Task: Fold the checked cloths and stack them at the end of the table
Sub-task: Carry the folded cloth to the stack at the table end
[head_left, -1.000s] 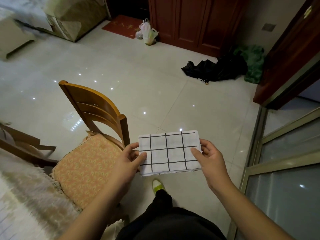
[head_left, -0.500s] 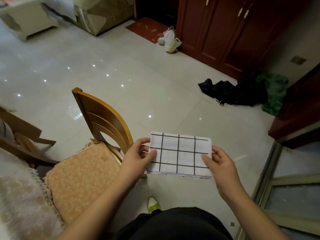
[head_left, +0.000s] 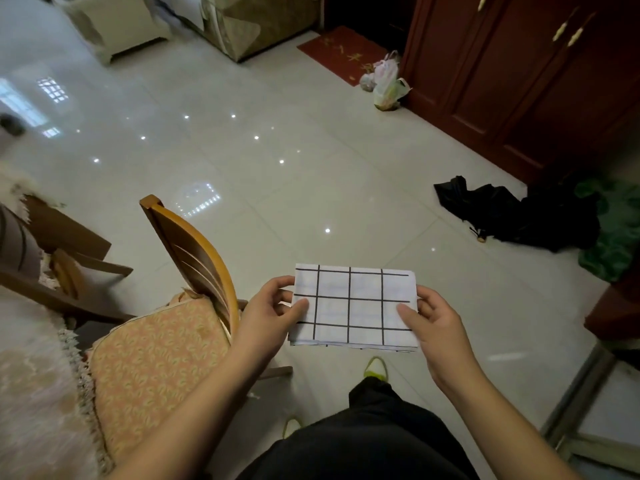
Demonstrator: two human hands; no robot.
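Between the two hands, held in the air above the tiled floor [head_left: 277, 188]: one checked cloth [head_left: 356, 306], white with black grid lines, folded to a flat rectangle of several layers, long edges running left to right. Left hand [head_left: 266, 315] grips the cloth's left short edge, thumb on top, fingers curled beneath. Right hand [head_left: 436, 323] grips the right short edge likewise, thumb lying on the upper face, fingers under. Below the cloth: black trousers [head_left: 367, 441] and a yellow-green shoe [head_left: 375, 367] on the floor. Left of the hands, just beside the left forearm: wooden chair [head_left: 194, 251] with curved slatted back and a patterned orange seat cushion [head_left: 152, 368]. Further left: a pale fringed covering [head_left: 34, 382] and a second wooden chair [head_left: 59, 268], partly seen. Right, well apart: black fabric heap [head_left: 519, 216] and green fabric [head_left: 613, 230] on the floor. Far side: dark red wooden cabinet [head_left: 519, 74], plastic bags [head_left: 386, 81] at its foot, a red mat [head_left: 341, 51].
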